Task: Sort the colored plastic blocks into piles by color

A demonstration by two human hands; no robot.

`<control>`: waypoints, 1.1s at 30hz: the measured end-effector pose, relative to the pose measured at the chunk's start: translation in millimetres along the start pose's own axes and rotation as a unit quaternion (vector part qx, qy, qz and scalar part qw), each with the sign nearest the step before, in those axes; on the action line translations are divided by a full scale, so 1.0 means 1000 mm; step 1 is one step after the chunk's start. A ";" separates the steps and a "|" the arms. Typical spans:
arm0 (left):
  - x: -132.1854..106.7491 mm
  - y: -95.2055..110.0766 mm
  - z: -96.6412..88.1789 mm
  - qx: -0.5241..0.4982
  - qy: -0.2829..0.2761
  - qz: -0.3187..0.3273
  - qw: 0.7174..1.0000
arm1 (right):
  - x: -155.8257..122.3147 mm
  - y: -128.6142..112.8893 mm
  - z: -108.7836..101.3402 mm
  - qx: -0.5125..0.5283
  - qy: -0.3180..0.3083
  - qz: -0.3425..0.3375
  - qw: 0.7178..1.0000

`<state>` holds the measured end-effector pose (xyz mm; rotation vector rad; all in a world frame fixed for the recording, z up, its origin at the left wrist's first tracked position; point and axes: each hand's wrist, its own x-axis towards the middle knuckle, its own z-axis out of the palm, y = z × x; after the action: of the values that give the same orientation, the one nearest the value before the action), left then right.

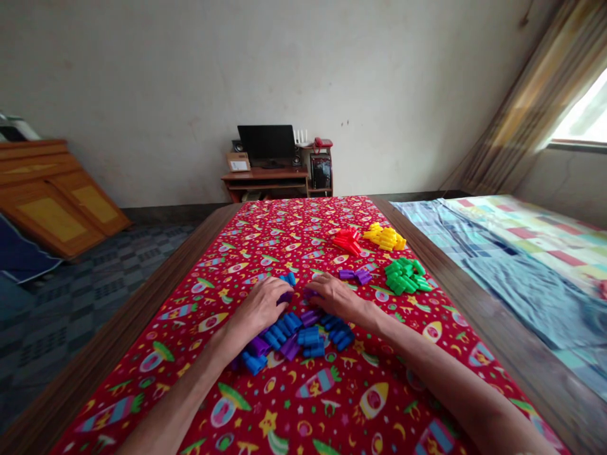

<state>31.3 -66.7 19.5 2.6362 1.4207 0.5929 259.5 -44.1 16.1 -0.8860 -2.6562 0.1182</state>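
Observation:
My left hand (pixel 262 305) and my right hand (pixel 334 296) rest palm down on a mixed heap of blue and purple blocks (pixel 296 333) in the middle of the red patterned cloth (pixel 265 404). The fingers of both hands curl over blocks at the far edge of the heap; what they grip is hidden. A small purple pile (pixel 355 275) lies just beyond my right hand. Further right sit a green pile (pixel 406 276), a yellow pile (pixel 385 237) and a red pile (pixel 347 241).
The cloth covers a wooden table (pixel 474 303). A bed with a checked sheet (pixel 521 265) runs along the right. At the far wall stands a desk with a monitor (pixel 266 145). A wooden cabinet (pixel 52 196) leans at the left.

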 end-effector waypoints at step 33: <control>-0.009 -0.005 -0.006 -0.141 -0.011 -0.103 0.985 | -0.017 0.044 -0.041 0.108 0.165 0.172 0.965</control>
<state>20.4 -72.3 21.0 2.2415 1.4577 0.6804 311.2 -19.5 41.4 -1.1698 -2.1193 0.3087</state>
